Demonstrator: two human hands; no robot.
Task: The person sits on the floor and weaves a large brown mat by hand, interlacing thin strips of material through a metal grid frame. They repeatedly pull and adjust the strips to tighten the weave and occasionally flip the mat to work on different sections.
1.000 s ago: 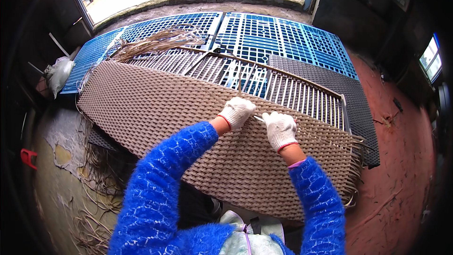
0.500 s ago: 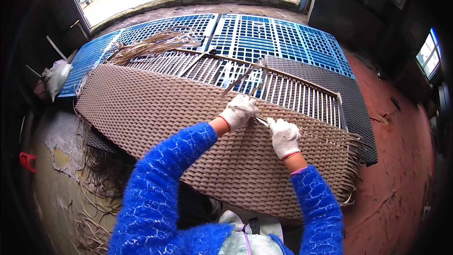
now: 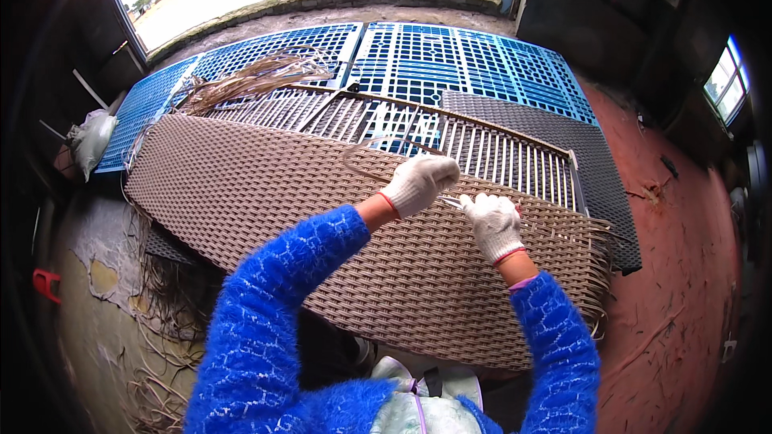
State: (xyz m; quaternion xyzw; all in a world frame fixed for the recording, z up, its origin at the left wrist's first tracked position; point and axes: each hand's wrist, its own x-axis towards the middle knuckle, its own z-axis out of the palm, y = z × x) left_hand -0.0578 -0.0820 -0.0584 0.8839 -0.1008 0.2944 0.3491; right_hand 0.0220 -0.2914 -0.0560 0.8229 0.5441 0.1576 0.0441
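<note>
Brown woven panel (image 3: 402,273), far edge: your left hand (image 3: 421,184) curls tight, seemingly on a strip (image 3: 390,139); your right hand (image 3: 491,222) grips a pointed tool (image 3: 451,202). Strip-work, apparently, next wanting steadiness.

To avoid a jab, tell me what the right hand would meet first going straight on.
Following its slim tool, the right hand would probably meet the gloved left hand first; depth is unclear, so the tip might touch the brown woven panel underneath sooner.

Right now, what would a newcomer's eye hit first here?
Bright blue fuzzy sleeves, running from the lower edge to a white-gloved left hand and right hand. Then the brown woven panel beneath them, with blue plastic grids beyond it. A small red object stands out at far left.
</note>
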